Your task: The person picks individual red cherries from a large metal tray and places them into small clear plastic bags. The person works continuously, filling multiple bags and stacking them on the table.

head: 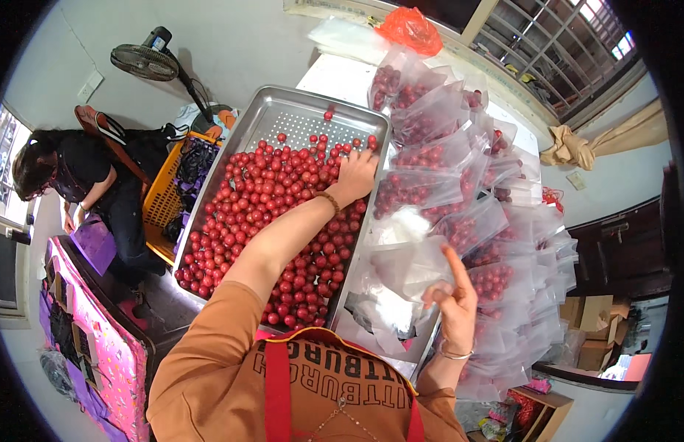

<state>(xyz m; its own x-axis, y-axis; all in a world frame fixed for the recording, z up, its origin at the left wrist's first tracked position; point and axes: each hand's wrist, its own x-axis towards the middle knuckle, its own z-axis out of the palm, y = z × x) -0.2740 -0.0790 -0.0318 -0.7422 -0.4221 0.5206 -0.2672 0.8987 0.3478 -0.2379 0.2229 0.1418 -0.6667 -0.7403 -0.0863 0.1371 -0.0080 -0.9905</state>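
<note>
My left hand (357, 173), with a beaded bracelet at the wrist, reaches over the metal tray (383, 130). Its fingers bend down among round red fruits (264, 182) near the tray's right side; the hand hides what is under them. My right hand (455, 301), wearing a metal bangle, is raised at the right of the tray. Its index finger points up and its thumb is apart from it. The index tip meets the edge of a translucent plastic bag (411, 265); whether the fingers grip the film is unclear.
Many bags of fruit (491, 282) crowd the table at right. An orange-red plastic bag (411, 30) and clear plastic film (347, 38) lie at the back. At left are a fan (144, 62), a yellow crate (160, 204) and a seated person (88, 171) holding something purple.
</note>
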